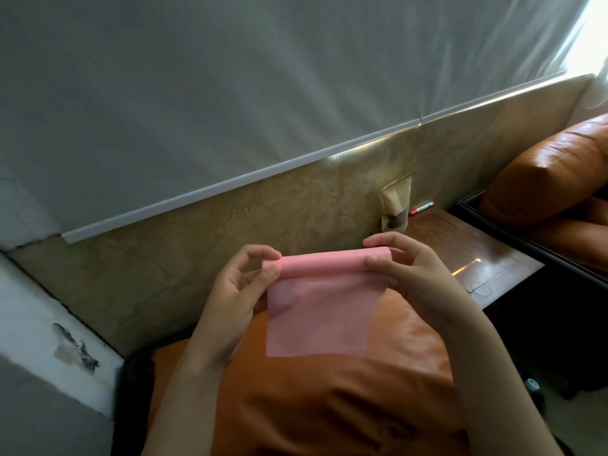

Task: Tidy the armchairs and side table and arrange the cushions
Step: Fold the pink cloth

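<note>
The left hand (237, 284) and right hand (406, 269) are each pinching, grip narrow, one end of the rolled edge of the thin pink translucent sheet (317, 317); its long axis is running straight between the grips, its loose tail hanging below them.

Both hands are holding a thin, translucent pink sheet (317, 311), rolled over along its top edge, above an orange-brown leather cushion (296, 399). The left hand (240, 291) is pinching the left end of the roll between thumb and fingers, while the right hand (401, 261) is gripping the right end, thumb underneath and fingers curled over the top. The sheet's lower part is hanging flat, the cushion showing through it. To the right, a dark wooden bench (473, 255) is carrying an upright brown paper pouch (396, 205) against the marbled beige wall panel (263, 218), with a red-and-white pen (421, 209) lying just beside it. Further right, a second orange leather cushion (552, 179) is sitting.
</note>
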`<act>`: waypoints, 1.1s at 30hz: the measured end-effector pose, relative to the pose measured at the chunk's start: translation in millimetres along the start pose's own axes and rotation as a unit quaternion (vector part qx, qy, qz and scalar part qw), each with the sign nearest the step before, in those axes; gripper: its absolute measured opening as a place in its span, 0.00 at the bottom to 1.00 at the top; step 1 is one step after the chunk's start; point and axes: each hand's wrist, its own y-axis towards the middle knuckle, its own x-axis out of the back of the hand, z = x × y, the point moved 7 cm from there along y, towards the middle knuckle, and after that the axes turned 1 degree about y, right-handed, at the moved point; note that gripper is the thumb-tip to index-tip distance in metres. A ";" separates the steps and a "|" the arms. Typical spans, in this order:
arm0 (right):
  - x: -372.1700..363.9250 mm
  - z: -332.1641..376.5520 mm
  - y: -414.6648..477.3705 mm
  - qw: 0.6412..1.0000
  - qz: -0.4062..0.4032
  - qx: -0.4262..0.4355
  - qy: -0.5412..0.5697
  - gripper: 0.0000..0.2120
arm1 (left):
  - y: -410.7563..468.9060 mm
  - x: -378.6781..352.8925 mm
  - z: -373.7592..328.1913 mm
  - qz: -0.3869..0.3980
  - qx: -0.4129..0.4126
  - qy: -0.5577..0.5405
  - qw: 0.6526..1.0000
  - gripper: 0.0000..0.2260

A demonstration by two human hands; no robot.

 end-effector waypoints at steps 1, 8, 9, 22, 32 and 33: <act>0.7 -0.4 0.1 1.000 -0.004 -0.001 0.003 0.15 | 0.1 -0.1 0.2 0.000 0.000 -0.003 1.000 0.05; -0.7 0.2 -1.8 0.999 -0.004 -0.006 -0.054 0.13 | -0.7 -0.6 2.6 -0.014 0.005 -0.012 1.000 0.16; -0.5 -0.3 -2.1 0.998 -0.003 -0.006 -0.055 0.12 | -0.5 -0.4 2.9 -0.015 0.005 -0.011 1.000 0.15; -3.0 -0.2 -4.1 0.998 0.063 -0.005 0.030 0.09 | -2.7 -3.7 -1.1 0.018 -0.014 -0.012 1.000 0.11; 2.2 -0.9 -0.8 0.999 0.030 0.005 0.033 0.13 | -2.0 -0.5 -2.4 -0.023 -0.022 0.027 0.999 0.08; 3.0 -1.8 -0.6 0.999 0.030 0.004 0.031 0.14 | -1.3 -0.2 -1.1 -0.030 -0.019 0.031 0.999 0.10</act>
